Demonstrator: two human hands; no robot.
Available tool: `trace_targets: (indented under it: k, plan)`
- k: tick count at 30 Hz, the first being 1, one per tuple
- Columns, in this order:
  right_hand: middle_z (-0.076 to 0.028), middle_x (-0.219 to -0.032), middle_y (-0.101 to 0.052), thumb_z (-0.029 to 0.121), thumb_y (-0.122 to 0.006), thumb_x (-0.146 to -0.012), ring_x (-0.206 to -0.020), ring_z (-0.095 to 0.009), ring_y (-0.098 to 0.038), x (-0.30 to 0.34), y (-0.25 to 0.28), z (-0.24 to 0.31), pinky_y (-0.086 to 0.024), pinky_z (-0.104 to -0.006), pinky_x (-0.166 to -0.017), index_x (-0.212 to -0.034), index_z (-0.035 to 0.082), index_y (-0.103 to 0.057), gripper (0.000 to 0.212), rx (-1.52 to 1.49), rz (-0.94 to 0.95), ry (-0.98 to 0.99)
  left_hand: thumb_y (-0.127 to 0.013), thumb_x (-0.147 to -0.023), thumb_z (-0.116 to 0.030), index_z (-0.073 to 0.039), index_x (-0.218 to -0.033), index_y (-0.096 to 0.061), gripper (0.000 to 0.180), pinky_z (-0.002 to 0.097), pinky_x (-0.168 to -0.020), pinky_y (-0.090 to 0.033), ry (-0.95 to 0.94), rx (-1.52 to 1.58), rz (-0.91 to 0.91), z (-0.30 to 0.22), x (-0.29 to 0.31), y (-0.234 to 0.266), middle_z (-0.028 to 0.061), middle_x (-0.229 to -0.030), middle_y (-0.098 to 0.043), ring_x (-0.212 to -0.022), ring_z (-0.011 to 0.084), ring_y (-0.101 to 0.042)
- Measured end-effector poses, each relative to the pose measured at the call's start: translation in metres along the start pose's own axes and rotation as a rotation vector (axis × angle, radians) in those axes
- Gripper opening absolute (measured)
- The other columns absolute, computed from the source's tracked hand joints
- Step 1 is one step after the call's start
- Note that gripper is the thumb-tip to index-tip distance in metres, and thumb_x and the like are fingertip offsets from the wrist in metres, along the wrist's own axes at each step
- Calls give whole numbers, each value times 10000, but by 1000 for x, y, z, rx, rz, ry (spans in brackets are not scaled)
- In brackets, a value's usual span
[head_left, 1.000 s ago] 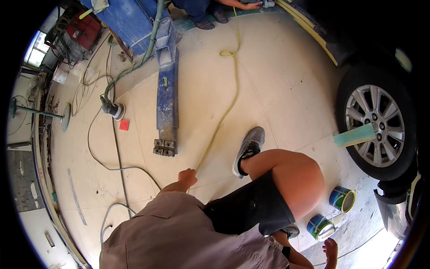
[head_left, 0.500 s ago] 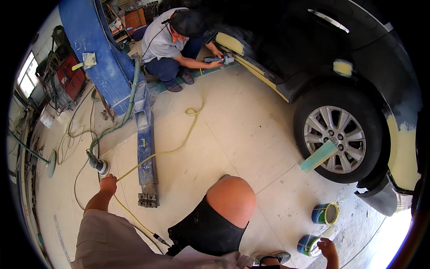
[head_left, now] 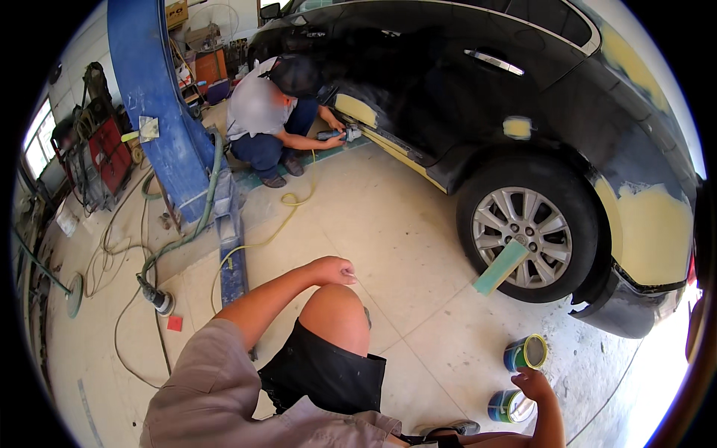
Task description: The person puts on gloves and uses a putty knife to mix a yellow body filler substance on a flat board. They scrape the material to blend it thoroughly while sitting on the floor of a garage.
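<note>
My left hand [head_left: 333, 270] is up in front of my bent knee, with its fingers curled closed. Whatever it may hold is too small to make out. Down at the right, my right hand [head_left: 532, 382] is closed just beside a can with a yellow rim [head_left: 526, 352] and above a second can with a pale lid [head_left: 512, 406]. What its fingers pinch, if anything, is hidden. A round sander [head_left: 160, 299] on a green hose lies on the floor at the left, apart from my hands, with a small red square [head_left: 174, 322] next to it.
A black car [head_left: 418, 82] with yellowish filler patches stands at the right. A green strip [head_left: 502, 267] leans across its rear wheel [head_left: 526, 231]. Beyond, a person [head_left: 261, 119] crouches with a power tool [head_left: 340, 135] at the sill. A blue lift post [head_left: 160, 97] and hoses are left.
My left hand has left the sander and moved right, to in front of my knee. My right hand has shifted up from the lower can's lid toward the upper can. The view has turned slightly.
</note>
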State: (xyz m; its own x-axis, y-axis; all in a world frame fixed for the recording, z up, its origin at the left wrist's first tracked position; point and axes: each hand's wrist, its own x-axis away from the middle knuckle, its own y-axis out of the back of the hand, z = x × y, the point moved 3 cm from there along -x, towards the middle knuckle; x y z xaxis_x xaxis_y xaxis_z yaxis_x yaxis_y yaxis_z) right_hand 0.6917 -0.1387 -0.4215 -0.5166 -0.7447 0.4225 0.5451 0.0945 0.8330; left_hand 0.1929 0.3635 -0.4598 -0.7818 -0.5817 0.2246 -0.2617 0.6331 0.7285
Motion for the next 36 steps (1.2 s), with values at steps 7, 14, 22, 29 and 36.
trace_targets:
  k: [7, 14, 22, 29, 36]
  plan:
    - [-247, -1163, -745, 382, -779, -889, -1116, -345, -721, -1, 7, 7, -549, -413, -979, -1317, 2, -677, 582, 15, 29, 48, -673, -943, -468, -79, -1290, -679, 521, 450, -914, -553, -182, -565, 177, -185, -94, -4, 148, -1211, -725, -1107, 336, -693]
    - [-228, -1160, -753, 380, -776, -899, -1113, -330, -724, -10, 21, 22, -549, -412, -978, -1345, 25, -667, 581, -109, -30, 41, -700, -932, -456, -88, -1371, -651, 574, 497, -902, -548, -220, -644, 657, -182, -151, -120, 170, -1215, -729, -1129, 346, -686]
    - [-176, -1204, -755, 414, -761, -912, -1148, -314, -711, 3, 3, -16, -533, -393, -1021, -1393, 49, -643, 616, -40, 64, -45, -700, -931, -499, -66, -1407, -620, 649, 464, -1022, -511, -216, -585, 752, -184, -157, -140, 194, -1347, -675, -1243, 367, -636]
    - [-187, -1311, -709, 527, -701, -916, -1243, -355, -660, 0, 3, -45, -505, -423, -1075, -1447, 91, -607, 693, -36, 122, -126, -687, -936, -550, -76, -1422, -609, 682, 438, -1051, -499, -223, -546, 644, -170, -168, -113, 193, -1378, -660, -1266, 365, -625]
    - [-193, -1325, -699, 539, -705, -913, -1246, -342, -655, -11, 2, -55, -505, -413, -1070, -1436, 98, -620, 690, -76, 117, -150, -683, -938, -560, -60, -1432, -602, 707, 425, -1075, -489, -167, -524, 704, -158, -160, -103, 192, -1397, -652, -1277, 359, -622]
